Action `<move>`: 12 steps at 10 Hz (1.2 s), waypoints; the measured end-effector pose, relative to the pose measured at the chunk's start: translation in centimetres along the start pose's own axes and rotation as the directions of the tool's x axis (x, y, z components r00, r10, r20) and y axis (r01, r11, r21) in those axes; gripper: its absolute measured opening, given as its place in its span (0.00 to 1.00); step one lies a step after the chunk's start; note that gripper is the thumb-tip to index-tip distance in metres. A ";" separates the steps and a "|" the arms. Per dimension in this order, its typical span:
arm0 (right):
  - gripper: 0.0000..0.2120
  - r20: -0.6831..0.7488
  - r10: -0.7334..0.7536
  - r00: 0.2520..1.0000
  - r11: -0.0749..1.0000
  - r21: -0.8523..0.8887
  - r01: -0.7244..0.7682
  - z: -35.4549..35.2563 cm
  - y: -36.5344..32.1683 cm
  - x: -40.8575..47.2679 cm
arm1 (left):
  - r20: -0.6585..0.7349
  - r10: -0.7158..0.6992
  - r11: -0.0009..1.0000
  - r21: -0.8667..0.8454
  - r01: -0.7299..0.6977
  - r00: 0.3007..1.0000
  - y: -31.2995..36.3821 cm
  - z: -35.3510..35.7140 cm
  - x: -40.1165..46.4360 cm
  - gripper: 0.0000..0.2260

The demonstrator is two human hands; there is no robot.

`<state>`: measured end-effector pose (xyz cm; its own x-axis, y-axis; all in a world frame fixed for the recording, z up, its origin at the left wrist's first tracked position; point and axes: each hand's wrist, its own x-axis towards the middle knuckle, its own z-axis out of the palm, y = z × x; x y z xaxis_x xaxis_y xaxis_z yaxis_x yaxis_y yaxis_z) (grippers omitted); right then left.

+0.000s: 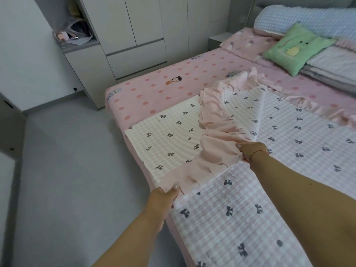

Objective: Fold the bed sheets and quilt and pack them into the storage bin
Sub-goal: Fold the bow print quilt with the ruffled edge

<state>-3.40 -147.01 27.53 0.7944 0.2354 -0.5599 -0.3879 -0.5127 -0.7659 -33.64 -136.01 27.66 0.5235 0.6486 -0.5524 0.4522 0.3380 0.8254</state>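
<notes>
Quilt lies across bed, centre to lower right; left hand and right hand both pinch its ruffled edge; best keep edge taut, square corners before creasing.

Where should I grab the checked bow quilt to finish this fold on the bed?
Take the quilt by its pink ruffled edge, coming from the near side of the bed. The turned-over flap ends in that frill, which bunches up and gives the fingers something to pinch. The left hand and right hand already hold it there, spread apart.
</notes>
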 end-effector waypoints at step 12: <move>0.05 0.066 -0.040 0.997 0.999 -0.012 0.041 -22.6 25.2 -17.7 | -0.234 -0.082 0.996 -0.047 0.073 0.969 -19.2 16.4 -30.4 0.15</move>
<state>-16.67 -182.80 25.30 0.7764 0.3098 -0.5488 -0.3498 -0.5126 -0.7842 -46.39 -173.42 26.73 0.3012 0.7603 -0.5755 0.4545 0.4161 0.7876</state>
